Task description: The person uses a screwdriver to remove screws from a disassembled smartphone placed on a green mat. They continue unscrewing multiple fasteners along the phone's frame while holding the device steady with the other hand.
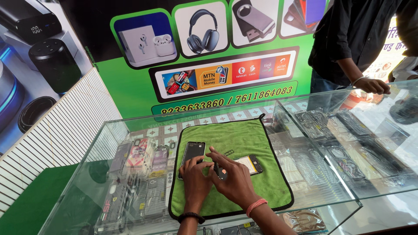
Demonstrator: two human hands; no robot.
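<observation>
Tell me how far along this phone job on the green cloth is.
Done: the phone lies opened on the green cloth, a separated part beside it. In hand: left hand steadies the phone while right hand works a small dark tool at it. Left: both pieces remain apart.

Green wall poster, gadget pictures, behind counter; clear-packed phone cases under glass, left; more packs right.

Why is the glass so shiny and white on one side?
Head view: daylight glares off the clear glass counter top at right, washing it pale; the green cloth mat and both hands, left hand and right hand, stay sharp and evenly lit; edges bow slightly from the wide lens.
</observation>
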